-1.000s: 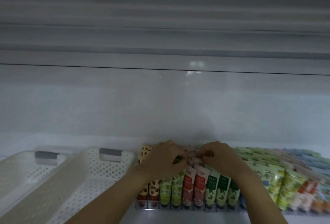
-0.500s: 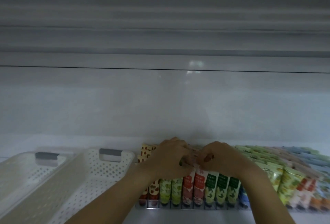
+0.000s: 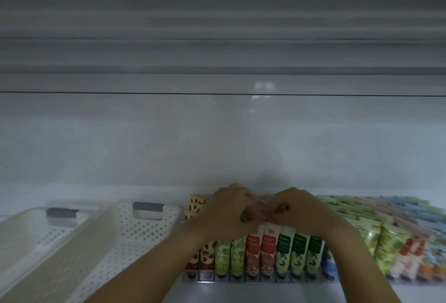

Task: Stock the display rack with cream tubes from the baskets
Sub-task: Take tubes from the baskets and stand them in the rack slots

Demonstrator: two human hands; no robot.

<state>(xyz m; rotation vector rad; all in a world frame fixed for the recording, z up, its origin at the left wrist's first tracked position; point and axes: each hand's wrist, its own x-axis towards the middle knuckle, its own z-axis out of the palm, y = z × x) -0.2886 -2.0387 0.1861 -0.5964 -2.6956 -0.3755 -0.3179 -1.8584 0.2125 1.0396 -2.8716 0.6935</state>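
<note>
Dim white bench (image 3: 265, 293), hands at display rack (image 3: 241, 278).
Left hand (image 3: 229, 211) and right hand (image 3: 300, 211) fingers curled, pinched tops of cream tubes (image 3: 266, 246); baskets (image 3: 115, 237) alongside.

two baskets (image 3: 172, 208), two hands (image 3: 231, 213), one rack (image 3: 241, 279), tubes (image 3: 268, 247) beyond counting.

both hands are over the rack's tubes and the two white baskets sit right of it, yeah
No: the head view shows the two white baskets left of the rack, not right. The left hand and right hand are over the tubes.
</note>
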